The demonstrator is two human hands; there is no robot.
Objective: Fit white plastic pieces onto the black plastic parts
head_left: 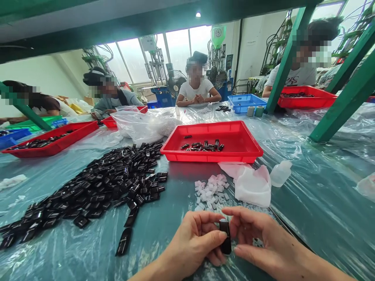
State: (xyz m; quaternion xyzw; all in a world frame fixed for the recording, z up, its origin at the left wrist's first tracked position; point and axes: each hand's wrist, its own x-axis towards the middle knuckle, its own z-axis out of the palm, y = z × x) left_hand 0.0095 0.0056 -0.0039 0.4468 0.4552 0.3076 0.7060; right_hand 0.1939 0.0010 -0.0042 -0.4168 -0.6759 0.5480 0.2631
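Note:
My left hand (pixel 202 242) is closed around a small glossy black plastic piece (pixel 225 237), held upright between thumb and fingers. A bit of white (pixel 224 220) shows at the top end of that piece. Close on its right side is my right hand (pixel 258 238), thumb and forefinger apart, the other fingers curled; the forefinger tip is by the top of the piece, and whether it touches I cannot tell. Just beyond my hands lies a small pile of translucent white plastic parts (pixel 212 191). To the left spreads a large heap of similar black pieces (pixel 96 187).
Past the white parts stands a red tray (pixel 211 157) with several black pieces inside. A folded white cloth (pixel 253 185) and a small translucent bottle (pixel 281 173) lie right of centre. Green posts (pixel 345 95) rise at the right. Several people sit around the plastic-covered table.

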